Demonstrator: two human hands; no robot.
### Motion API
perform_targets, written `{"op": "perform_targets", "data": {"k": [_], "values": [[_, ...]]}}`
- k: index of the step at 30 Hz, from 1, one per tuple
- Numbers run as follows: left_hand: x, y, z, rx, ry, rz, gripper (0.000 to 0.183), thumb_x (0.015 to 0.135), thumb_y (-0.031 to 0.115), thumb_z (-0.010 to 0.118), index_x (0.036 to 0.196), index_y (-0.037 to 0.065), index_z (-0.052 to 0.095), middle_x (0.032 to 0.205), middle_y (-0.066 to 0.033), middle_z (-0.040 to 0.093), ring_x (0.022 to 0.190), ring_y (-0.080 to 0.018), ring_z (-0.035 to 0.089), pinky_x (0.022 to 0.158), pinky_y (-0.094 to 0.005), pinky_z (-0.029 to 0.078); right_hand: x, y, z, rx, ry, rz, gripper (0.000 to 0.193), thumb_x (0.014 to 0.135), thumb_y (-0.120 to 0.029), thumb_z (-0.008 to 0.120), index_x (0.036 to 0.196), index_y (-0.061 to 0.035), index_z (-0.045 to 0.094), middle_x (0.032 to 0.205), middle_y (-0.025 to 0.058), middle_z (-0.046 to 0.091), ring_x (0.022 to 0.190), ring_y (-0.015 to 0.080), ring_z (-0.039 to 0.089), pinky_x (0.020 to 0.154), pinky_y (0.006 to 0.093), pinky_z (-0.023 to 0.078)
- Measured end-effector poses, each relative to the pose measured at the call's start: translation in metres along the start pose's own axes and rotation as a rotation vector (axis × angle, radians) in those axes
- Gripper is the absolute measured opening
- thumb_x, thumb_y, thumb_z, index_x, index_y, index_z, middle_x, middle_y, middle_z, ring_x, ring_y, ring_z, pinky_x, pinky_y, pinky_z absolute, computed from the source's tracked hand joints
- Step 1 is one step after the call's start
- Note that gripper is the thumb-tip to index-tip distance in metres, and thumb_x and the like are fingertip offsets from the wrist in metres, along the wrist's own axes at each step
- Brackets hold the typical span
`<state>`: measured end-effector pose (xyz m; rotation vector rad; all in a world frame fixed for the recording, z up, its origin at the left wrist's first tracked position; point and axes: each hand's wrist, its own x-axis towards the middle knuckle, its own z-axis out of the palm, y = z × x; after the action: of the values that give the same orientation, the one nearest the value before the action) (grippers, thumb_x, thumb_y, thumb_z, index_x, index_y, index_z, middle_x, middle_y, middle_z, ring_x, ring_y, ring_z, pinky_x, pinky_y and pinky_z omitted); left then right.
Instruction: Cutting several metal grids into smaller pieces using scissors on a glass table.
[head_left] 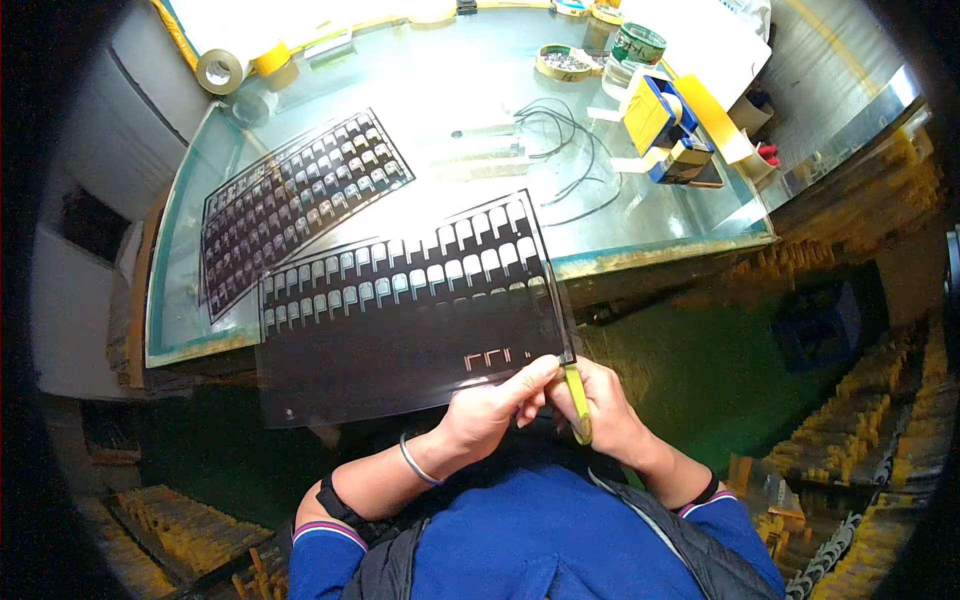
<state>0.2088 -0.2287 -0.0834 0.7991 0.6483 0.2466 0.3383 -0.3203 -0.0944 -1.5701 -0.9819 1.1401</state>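
A dark film sheet (400,345) with rows of clear cut-out-like shapes spans from the table's near edge toward me. My left hand (495,405) is closed on its near right corner, thumb on top. Close beside it, my right hand (612,412) is closed round a slim yellow-green handle (577,402), which looks like a small cutter. Its tip lies at the sheet's corner, and the blade cannot be made out. Behind and to the left, a second patterned film sheet (300,195) lies on the glass-topped table (590,240), its near part overlapped by the first.
A blue and yellow tape dispenser (672,130) stands at the table's right. Behind it are a green-rimmed jar (638,45) and a round dish of small pieces (566,62). Thin black cable (585,190) loops mid-table. A beige tape roll (220,70) sits far left.
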Motion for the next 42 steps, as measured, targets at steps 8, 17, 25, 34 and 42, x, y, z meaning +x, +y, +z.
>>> {"op": "perform_targets", "data": {"k": [8,17,25,34,42], "values": [[0.0,-0.001,0.0,0.04,-0.003,0.028,0.024,0.084,0.03,0.057,0.077,0.007,0.061,0.057,0.0033,0.049,0.049,-0.0053,0.043,0.043,-0.0191,0.032,-0.002,-0.006,0.0,0.041,0.004,0.058,0.02,0.085,-0.019,0.053,0.081,0.0003,0.055,0.066,0.0073,0.054,0.052,0.0113,0.052,0.046,0.0264,0.042],[0.0,-0.006,0.0,0.059,-0.024,0.004,0.024,0.085,0.03,0.055,0.076,0.008,0.059,0.058,0.0028,0.049,0.049,-0.0058,0.043,0.045,-0.0197,0.033,-0.006,-0.009,0.001,0.111,0.003,0.177,0.017,0.085,-0.016,0.051,0.079,0.0003,0.055,0.058,0.0025,0.052,0.048,0.0081,0.049,0.041,0.0237,0.04],[-0.007,-0.008,0.003,0.109,-0.037,-0.046,0.023,0.085,0.029,0.056,0.078,0.008,0.06,0.058,0.0025,0.049,0.049,-0.006,0.043,0.044,-0.0205,0.034,0.0,0.01,-0.003,0.021,0.05,-0.007,0.015,0.081,-0.015,0.055,0.078,-0.0009,0.055,0.06,0.0031,0.053,0.053,0.0085,0.047,0.047,0.0258,0.039],[-0.008,-0.01,0.003,0.124,-0.081,-0.061,0.024,0.084,0.029,0.058,0.079,0.006,0.06,0.06,0.0019,0.05,0.05,-0.0048,0.044,0.044,-0.0189,0.035,-0.002,0.012,-0.007,0.022,-0.015,-0.004,0.016,0.082,-0.018,0.058,0.087,-0.0028,0.053,0.067,-0.0002,0.056,0.057,0.0055,0.051,0.048,0.0203,0.041],[-0.01,-0.016,0.004,0.143,-0.102,-0.062,0.025,0.085,0.03,0.056,0.079,0.006,0.06,0.06,0.0021,0.05,0.05,-0.0045,0.044,0.044,-0.0188,0.035,0.0,0.017,-0.006,0.11,-0.006,-0.048,0.015,0.08,-0.009,0.057,0.092,-0.0006,0.052,0.078,0.0028,0.057,0.066,0.0072,0.053,0.056,0.0219,0.046]]}}
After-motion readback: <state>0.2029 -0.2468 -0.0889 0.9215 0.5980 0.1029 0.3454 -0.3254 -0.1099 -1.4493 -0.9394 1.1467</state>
